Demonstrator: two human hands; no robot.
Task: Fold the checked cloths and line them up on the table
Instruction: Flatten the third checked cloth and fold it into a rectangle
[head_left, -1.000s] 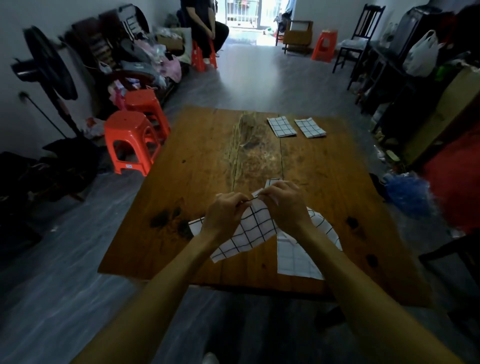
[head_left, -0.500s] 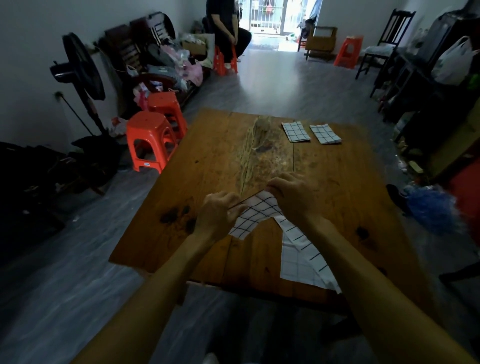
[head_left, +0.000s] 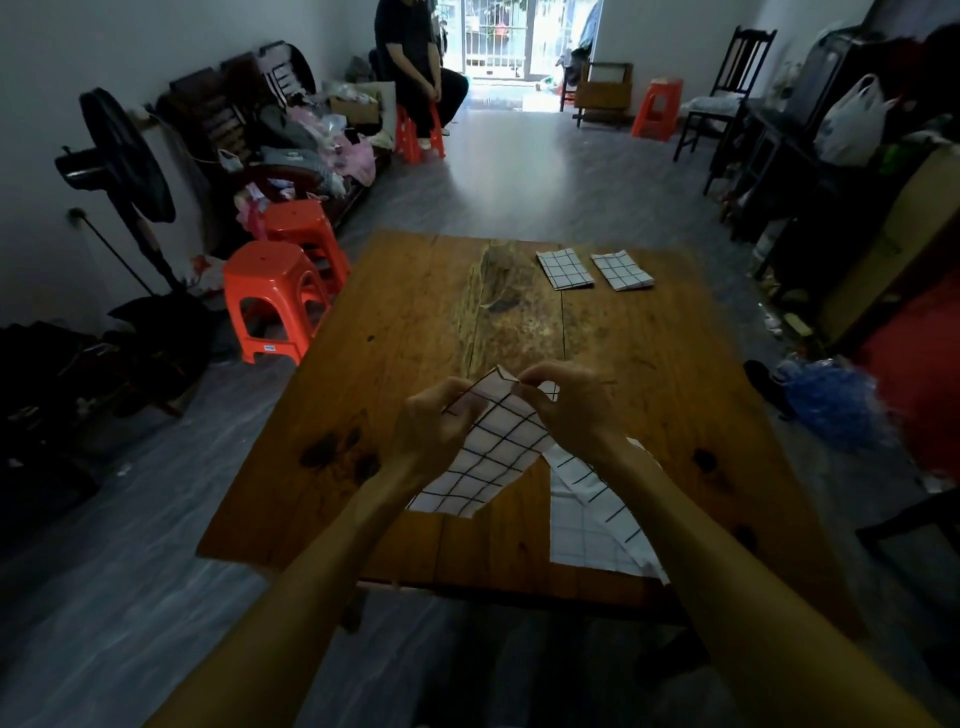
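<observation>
Over the wooden table (head_left: 415, 332), both hands (head_left: 511, 415) pinch one checked cloth (head_left: 488, 452).

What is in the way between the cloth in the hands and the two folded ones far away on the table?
Nothing visible. The checked cloth is pinched by the left hand and right hand. Between it and the two folded cloths lies only bare table wood, with free space beside the row.

table (head_left: 395, 332) left half and middle: bare wood, free to pass | far right: two folded cloths (head_left: 564, 268) (head_left: 622, 270) side by side | near edge: both hands (head_left: 434, 431) (head_left: 569, 410) with cloth (head_left: 493, 452)
</observation>
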